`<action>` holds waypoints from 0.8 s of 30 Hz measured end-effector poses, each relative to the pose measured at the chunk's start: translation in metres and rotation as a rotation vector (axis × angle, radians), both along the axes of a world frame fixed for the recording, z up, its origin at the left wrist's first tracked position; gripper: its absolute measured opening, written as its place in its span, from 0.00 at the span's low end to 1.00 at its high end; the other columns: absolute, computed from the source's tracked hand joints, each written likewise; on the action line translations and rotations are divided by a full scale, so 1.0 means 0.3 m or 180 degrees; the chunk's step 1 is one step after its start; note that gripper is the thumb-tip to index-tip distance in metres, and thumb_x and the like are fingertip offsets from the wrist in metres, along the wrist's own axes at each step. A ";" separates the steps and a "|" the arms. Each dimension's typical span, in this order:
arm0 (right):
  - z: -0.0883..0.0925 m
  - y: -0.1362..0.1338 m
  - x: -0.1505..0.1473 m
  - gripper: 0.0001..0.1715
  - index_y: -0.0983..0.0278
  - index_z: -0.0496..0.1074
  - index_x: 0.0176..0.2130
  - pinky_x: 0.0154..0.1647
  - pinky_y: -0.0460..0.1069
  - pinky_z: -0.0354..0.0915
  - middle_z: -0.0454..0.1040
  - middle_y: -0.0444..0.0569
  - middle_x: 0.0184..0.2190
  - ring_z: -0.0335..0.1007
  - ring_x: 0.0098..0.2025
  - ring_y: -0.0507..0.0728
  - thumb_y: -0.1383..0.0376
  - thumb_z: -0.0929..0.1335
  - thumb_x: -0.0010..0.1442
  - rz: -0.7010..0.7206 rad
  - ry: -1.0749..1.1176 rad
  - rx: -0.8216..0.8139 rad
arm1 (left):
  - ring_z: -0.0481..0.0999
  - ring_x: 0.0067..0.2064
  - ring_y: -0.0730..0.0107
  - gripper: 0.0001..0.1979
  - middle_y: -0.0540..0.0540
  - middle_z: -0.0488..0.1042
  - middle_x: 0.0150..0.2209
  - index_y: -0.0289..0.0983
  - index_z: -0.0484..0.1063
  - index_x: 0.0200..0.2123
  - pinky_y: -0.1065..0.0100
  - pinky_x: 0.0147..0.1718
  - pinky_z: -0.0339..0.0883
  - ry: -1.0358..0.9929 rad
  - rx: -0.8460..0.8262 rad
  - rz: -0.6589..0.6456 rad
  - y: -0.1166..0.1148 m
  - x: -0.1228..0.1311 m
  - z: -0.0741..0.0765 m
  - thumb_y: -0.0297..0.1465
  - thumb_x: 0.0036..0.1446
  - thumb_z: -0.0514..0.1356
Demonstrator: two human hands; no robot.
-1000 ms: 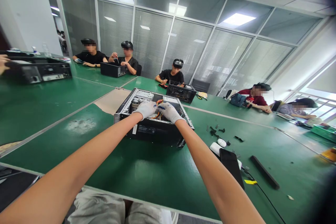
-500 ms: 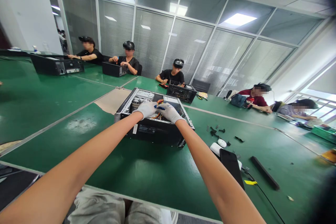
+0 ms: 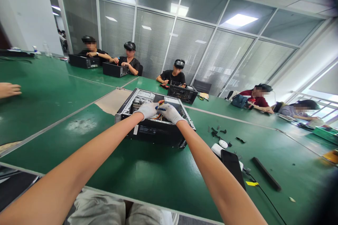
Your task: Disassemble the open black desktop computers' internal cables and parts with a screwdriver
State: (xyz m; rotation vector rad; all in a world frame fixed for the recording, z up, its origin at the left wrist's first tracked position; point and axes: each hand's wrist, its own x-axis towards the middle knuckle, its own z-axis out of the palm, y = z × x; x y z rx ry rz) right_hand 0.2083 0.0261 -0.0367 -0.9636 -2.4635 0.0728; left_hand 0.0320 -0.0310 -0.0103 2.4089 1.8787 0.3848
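Note:
An opened black desktop computer case (image 3: 155,132) lies on its side on the green table in front of me, its inner metal frame and drive bays showing. Both my hands wear white gloves and reach into the case from above. My left hand (image 3: 148,110) is closed near the drive bays, its fingertips pointing inward. Just beside it, my right hand (image 3: 170,113) is closed too, with a small blue part (image 3: 160,107) showing between the two hands. Red, orange and yellow cables (image 3: 161,102) come up around the fingers. What exactly the fingertips pinch is hidden.
Right of the case lie small black parts (image 3: 215,133), a white earbud case (image 3: 223,143), a black phone (image 3: 232,165), a cord and a dark bar (image 3: 266,174). A brown sheet (image 3: 112,101) lies behind left. Across the table several people work; another person's hand (image 3: 10,90) rests at far left.
My hands hold nearly the same place in the case. At the far left, a co-worker's black case has shifted right and back, and another person's hand has come further into view.

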 end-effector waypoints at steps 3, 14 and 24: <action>0.005 -0.005 -0.002 0.12 0.57 0.83 0.46 0.56 0.51 0.66 0.82 0.48 0.45 0.74 0.47 0.57 0.63 0.69 0.67 0.0035 0.0019 -0.0010 | 0.79 0.49 0.57 0.17 0.40 0.79 0.50 0.43 0.71 0.52 0.61 0.49 0.71 -0.0011 -0.0009 -0.0004 -0.001 -0.001 0.001 0.41 0.67 0.50; -0.005 -0.001 -0.002 0.13 0.61 0.81 0.47 0.54 0.51 0.64 0.80 0.51 0.46 0.70 0.48 0.58 0.63 0.67 0.68 -0.0271 -0.0299 0.0201 | 0.77 0.54 0.50 0.21 0.33 0.76 0.54 0.33 0.68 0.55 0.60 0.51 0.70 0.0019 -0.0029 0.0234 -0.046 0.011 0.029 0.41 0.68 0.51; -0.005 -0.002 -0.001 0.18 0.62 0.79 0.48 0.50 0.49 0.63 0.78 0.51 0.46 0.69 0.46 0.57 0.57 0.64 0.71 -0.0353 -0.0502 0.0330 | 0.77 0.55 0.54 0.20 0.36 0.76 0.55 0.36 0.68 0.58 0.62 0.53 0.68 0.0014 0.0062 0.0076 -0.042 0.008 0.026 0.39 0.70 0.50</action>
